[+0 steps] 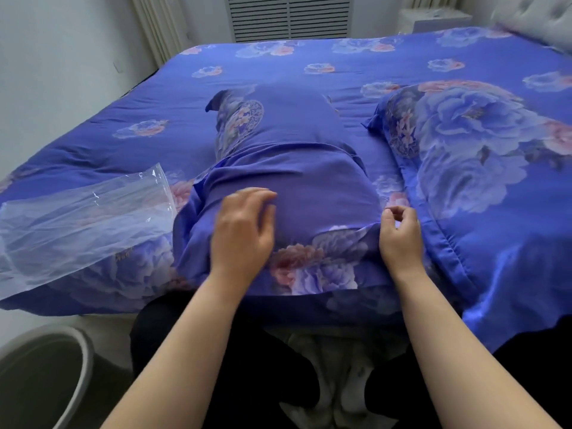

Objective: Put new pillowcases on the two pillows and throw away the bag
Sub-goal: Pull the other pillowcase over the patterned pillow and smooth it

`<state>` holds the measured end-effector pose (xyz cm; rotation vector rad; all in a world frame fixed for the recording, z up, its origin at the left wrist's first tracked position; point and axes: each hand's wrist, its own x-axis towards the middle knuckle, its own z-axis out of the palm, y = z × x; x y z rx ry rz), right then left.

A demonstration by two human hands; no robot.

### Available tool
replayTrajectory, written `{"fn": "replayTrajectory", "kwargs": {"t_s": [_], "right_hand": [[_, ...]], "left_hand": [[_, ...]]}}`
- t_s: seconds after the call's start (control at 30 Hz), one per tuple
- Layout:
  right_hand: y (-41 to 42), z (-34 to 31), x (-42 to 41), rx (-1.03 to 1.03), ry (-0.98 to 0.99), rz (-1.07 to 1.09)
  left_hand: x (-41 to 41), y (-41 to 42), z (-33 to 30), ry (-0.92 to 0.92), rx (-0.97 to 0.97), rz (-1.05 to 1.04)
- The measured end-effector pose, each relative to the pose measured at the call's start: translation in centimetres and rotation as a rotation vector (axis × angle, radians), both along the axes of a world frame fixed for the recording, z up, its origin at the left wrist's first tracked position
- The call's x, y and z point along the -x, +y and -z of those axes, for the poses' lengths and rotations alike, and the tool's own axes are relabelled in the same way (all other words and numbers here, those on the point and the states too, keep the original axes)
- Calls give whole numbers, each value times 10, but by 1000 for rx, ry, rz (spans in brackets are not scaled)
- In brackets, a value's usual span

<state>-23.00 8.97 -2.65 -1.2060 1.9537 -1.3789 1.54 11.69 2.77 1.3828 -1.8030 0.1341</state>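
Observation:
A pillow in a blue flowered pillowcase point(288, 168) lies lengthwise on the bed in front of me, its near end rumpled. My left hand point(243, 230) rests on that near end with relaxed, spread fingers. My right hand point(400, 235) is at the pillowcase's right near corner with its fingers curled; whether it pinches the cloth is unclear. A second pillow point(470, 156) in the same flowered case lies to the right. The clear plastic bag point(77, 224) lies flat on the bed at the left.
The bed point(309, 63) has a matching blue flowered sheet and fills most of the view. A grey round bin point(83, 357) stands on the floor at the lower left. A padded headboard point(538, 17) is at the far right.

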Motion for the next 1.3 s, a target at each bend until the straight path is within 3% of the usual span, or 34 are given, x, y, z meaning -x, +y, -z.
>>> {"fn": "replayTrajectory", "kwargs": {"t_s": [0.13,0.27,0.33,0.47,0.57,0.67,0.73,0.83,1.0,1.2,1.3], "right_hand": [[32,13,6,223,69,-2],[54,39,19,218,303,-100],[52,43,24,202,330,-101],[50,27,28,268,329,-104],[56,-1,29,364,364,-202],[50,-8,46,-39,635,-408],[47,-14,55,-219,582,-439],[41,-34,48,30,413,-356],[22,-38,41,-55,502,-425],[23,-39,46,61,244,-350],[14,-42,27,196,240,-329]], "left_hand": [[53,-8,11,-279,-120,158],[89,-26,7,-388,-198,85],[103,-39,-1,-426,-324,35],[117,-58,-8,-484,-371,-12],[109,-68,-10,-305,-377,33],[95,-74,-19,36,-397,106],[93,-73,-21,84,-378,110],[97,-70,-21,47,-363,68],[102,-71,-16,-58,-394,40],[106,-72,-11,-83,-462,70],[106,-72,-3,-120,-490,83]]}}
